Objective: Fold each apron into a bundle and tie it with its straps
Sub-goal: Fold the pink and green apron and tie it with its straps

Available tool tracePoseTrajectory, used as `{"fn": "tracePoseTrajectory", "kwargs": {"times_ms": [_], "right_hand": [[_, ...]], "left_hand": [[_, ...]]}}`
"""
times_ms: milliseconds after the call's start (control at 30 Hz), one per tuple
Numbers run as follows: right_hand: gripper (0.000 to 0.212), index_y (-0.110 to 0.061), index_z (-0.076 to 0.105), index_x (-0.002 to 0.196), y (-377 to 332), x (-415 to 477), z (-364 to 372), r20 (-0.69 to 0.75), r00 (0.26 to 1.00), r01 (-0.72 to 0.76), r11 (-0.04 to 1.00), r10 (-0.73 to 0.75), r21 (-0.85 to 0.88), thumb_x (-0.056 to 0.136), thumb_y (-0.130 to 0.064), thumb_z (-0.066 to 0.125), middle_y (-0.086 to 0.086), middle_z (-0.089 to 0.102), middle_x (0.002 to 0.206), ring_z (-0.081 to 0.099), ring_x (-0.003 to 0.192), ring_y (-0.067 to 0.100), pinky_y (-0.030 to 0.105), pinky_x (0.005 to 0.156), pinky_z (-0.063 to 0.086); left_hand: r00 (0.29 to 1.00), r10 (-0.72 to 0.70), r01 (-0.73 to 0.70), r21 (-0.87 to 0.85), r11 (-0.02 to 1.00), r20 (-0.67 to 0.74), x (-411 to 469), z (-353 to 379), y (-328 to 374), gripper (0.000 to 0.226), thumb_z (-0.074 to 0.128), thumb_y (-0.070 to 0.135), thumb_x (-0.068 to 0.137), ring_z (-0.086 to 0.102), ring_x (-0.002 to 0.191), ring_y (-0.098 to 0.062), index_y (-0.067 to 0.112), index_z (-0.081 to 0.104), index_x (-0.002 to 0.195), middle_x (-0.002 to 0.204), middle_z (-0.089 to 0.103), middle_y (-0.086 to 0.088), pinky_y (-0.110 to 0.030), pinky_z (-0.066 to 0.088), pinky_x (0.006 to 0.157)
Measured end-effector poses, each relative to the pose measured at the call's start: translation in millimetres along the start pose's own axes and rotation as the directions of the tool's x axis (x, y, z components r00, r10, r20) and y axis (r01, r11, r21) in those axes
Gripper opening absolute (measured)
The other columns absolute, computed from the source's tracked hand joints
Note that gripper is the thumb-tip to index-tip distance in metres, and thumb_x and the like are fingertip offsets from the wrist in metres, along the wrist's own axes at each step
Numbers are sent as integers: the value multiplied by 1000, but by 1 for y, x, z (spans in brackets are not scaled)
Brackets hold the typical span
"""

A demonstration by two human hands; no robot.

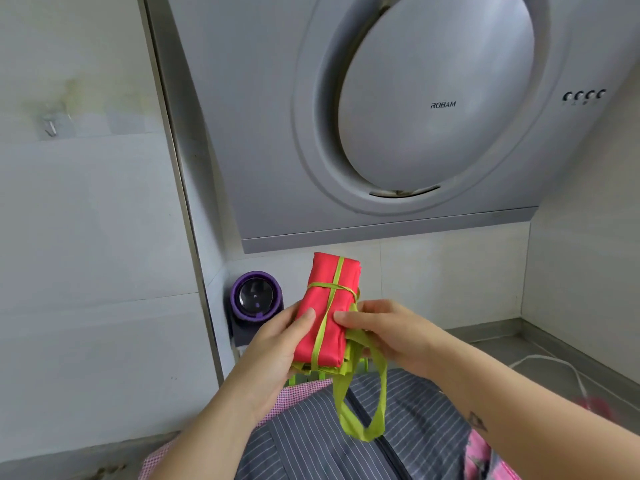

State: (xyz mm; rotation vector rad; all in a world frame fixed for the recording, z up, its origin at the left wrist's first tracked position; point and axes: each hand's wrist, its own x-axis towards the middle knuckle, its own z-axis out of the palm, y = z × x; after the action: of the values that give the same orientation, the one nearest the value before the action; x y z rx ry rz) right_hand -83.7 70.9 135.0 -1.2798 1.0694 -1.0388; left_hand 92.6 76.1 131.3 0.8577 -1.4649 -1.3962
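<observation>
A: Kitchen worktop, close by: grey pin-striped cloth spreads across the near edge. Pink checked fabric peeks out at its left side and a pink flowered piece at its right.

B: And the hands?

A: Both are raised above that cloth. The left hand grips the red apron bundle from the left, thumb laid on its front face, fingers curled behind. The right hand holds the bundle's right edge, thumb pressed on the red cloth, fingers wrapped behind where the lime-green straps gather.

B: How is the bundle bound?

A: One strap runs lengthwise down the middle; another crosses it around the upper half. A long green loop hangs from under the right hand, in front of the striped cloth. Whether a knot is made, I cannot tell.

B: What lies beyond?

A: Just behind the bundle, a purple-rimmed round device stands in the corner. A white cord trails over the steel counter to the right. Above, a grey ROBAM range hood hangs against the tiled wall, four buttons at its right.
</observation>
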Motion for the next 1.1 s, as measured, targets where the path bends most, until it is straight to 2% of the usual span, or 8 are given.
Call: {"fn": "tracePoseTrajectory", "kwargs": {"times_ms": [133,233,333,400,433,567,733,1100], "right_hand": [[45,1,60,111,-1,-11,-15,-83,997,9,1000,-7,29,77,-24,72,17,71,102,68,88,27,39,87,55],[35,0,62,108,-4,-24,-33,-169,986,19,1000,-14,25,82,-21,69,17,71,100,68,83,25,36,79,57],[30,0,64,106,-11,-40,-57,-236,972,32,998,-20,45,85,-21,67,19,70,102,66,83,27,36,81,57],[30,0,65,106,-15,-51,-73,-266,964,32,999,-20,40,87,-23,65,20,70,104,66,87,29,40,88,55],[30,-1,66,106,-17,-57,-79,-280,960,30,999,-19,35,88,-24,64,20,70,104,66,90,30,42,92,53],[31,-5,66,100,-26,-88,-113,-270,963,13,999,-24,-42,86,-34,64,11,72,89,65,80,23,38,90,53],[25,-27,65,101,-49,-150,-183,-278,956,-122,743,-89,-658,81,-42,70,-11,68,69,60,61,2,17,66,49],[41,-1,63,81,-88,-246,-293,-401,859,-195,522,-317,-830,92,-39,55,-2,52,56,38,46,8,11,40,27]], "left_hand": [[993,-50,32,172,985,104,2,8,-3,55,50,51,82,67,102,-10,30,51,133,115,69,7,-31,47,92],[990,135,-143,415,898,49,4,16,-2,71,48,70,82,39,124,7,47,24,144,143,33,28,-25,31,105],[893,340,-418,824,383,295,5,36,3,98,57,75,68,1,142,6,58,-5,142,151,-6,32,-32,14,117],[752,438,-496,860,-117,493,15,59,-3,110,66,69,66,5,146,-12,47,-3,149,158,1,12,-41,19,115],[706,457,-513,836,-197,541,20,74,-3,111,73,62,65,20,144,-20,39,8,151,157,16,4,-45,29,112],[620,608,-628,778,5,496,37,127,-5,88,88,20,59,57,113,-14,32,43,134,128,55,7,-26,51,87],[751,607,-622,589,516,261,44,175,2,56,74,3,78,60,93,6,44,52,109,103,64,16,-3,43,73],[917,364,-391,185,902,163,64,280,-7,25,67,27,73,68,93,-20,24,67,98,95,73,-2,-33,53,88]]}}
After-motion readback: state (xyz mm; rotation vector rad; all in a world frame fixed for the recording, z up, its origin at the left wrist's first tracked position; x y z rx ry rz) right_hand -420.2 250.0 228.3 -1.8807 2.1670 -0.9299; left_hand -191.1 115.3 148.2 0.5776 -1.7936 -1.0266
